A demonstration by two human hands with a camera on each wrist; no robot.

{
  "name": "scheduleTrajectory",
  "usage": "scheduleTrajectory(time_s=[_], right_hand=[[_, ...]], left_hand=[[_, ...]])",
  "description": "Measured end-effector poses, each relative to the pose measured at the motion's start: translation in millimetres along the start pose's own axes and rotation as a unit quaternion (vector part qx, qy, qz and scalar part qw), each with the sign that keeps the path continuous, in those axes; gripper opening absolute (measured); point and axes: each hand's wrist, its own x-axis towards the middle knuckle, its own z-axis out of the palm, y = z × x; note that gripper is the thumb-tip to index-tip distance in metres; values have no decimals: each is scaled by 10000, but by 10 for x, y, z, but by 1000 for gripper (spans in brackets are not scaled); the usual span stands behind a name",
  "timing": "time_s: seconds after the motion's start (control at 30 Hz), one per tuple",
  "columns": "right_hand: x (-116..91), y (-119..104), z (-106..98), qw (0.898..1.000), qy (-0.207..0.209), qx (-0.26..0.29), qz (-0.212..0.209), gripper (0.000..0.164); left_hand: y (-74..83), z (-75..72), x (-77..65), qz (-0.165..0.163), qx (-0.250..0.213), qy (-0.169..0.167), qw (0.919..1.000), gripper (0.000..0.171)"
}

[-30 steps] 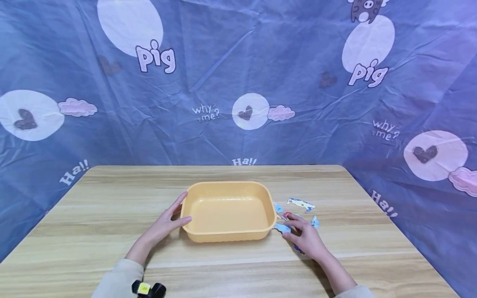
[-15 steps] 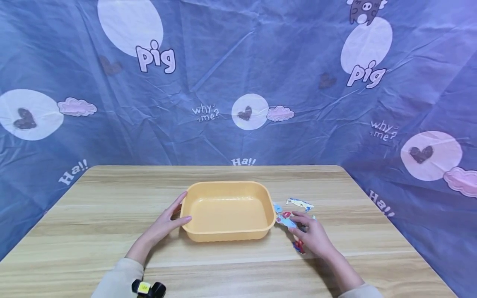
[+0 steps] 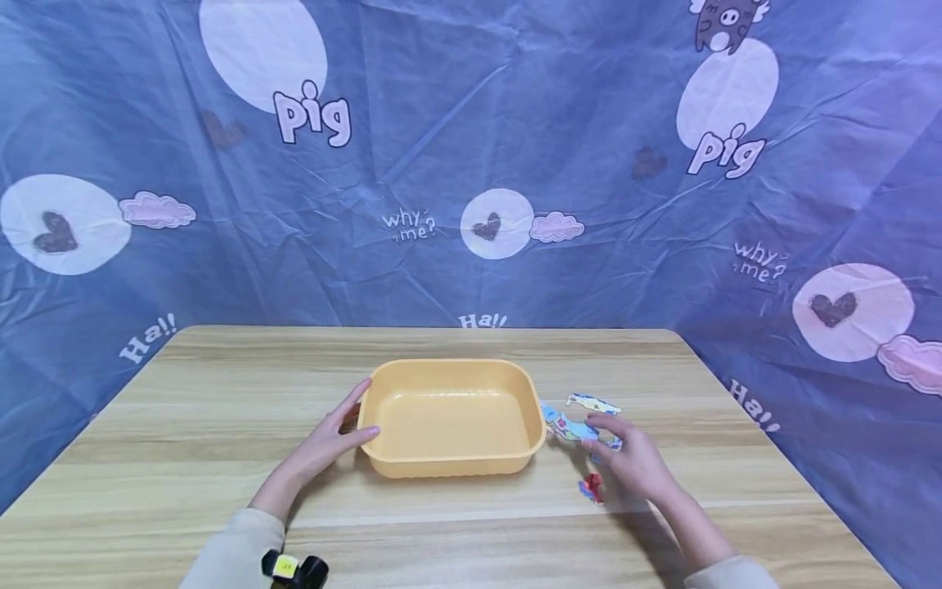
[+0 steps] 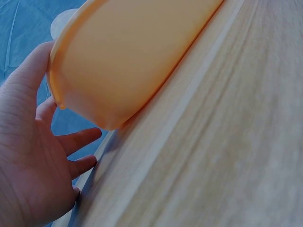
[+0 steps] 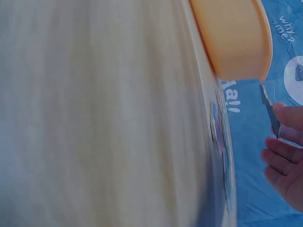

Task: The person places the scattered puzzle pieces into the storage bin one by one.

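An orange-yellow plastic basin [image 3: 452,421] stands on the wooden table. At its left end my left hand [image 3: 327,438] holds the rim, thumb over the edge and index finger along the outside; in the left wrist view the other fingers spread below. To the right of the basin, my right hand [image 3: 636,460] pinches a thin flat cutout [image 5: 269,111] between thumb and fingers, raised above the table. It looks light blue in the head view and is seen edge-on and dark in the right wrist view. Its exact kind is unclear.
More flat printed cutouts lie right of the basin: a white-and-blue one [image 3: 593,403], a red-and-blue one [image 3: 592,488], and a light blue one [image 3: 550,414] by the rim. A blue patterned cloth [image 3: 331,245] hangs behind the wooden table [image 3: 257,368].
My right hand has picked up the light blue cutout and moved a little to the right with it, uncovering the red-and-blue piece. The left hand stays on the basin.
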Motion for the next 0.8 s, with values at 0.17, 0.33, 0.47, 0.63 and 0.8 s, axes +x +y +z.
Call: scheduleTrajectory(time_s=[0.17, 0.33, 0.47, 0.63, 0.8], right_hand=[[49, -43, -49, 9999, 78, -29, -129, 30], [111, -90, -77, 9996, 137, -52, -229, 28], [177, -115, -83, 9992, 180, -4, -357, 27], [267, -160, -96, 9981, 211, -49, -581, 26], [349, -224, -101, 9981, 94, -29, -614, 27]], left_hand=[[3, -10, -5, 8, -10, -11, 10000, 74], [14, -9, -4, -2, -15, -11, 10000, 75], [10, -6, 0, -28, -10, 0, 10000, 74], [5, -7, -2, -31, -47, -18, 10000, 74], [10, -8, -5, -24, -21, -20, 10000, 74]])
